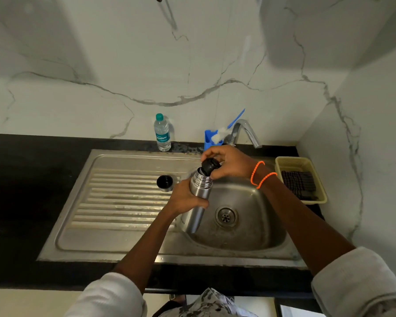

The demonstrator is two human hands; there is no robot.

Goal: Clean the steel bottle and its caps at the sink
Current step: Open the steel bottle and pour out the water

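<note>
Two hands work over a brushed steel sink. The left hand wraps its fingers round the middle of the one steel bottle, a smooth, ringed cylinder tilted with its mouth toward 12 o'clock, held above the bowl's left edge. The right hand curls its fingers round a black plastic stopper, a round, ribbed plug sitting tilted at the bottle's mouth; whether it is still threaded in cannot be told. Two orange bead bands circle the right wrist.

One cup cap, steel outside and dark inside, stands on the ribbed draining board at 9 o'clock of the bottle's neck, near but apart from it. The board has raised straight ridges; the bowl is rounded, with one perforated round drain at 4 o'clock of the bottle.

At 12 o'clock stands one angled chrome tap, and just left of it one blue plastic holder with a white-bristled brush. One clear plastic water bottle, teal-capped, stands at 11 o'clock. One pale woven-look plastic basket at 3 o'clock holds a dark knobbly cloth. The counter is black; the wall is grey-veined white marble.
</note>
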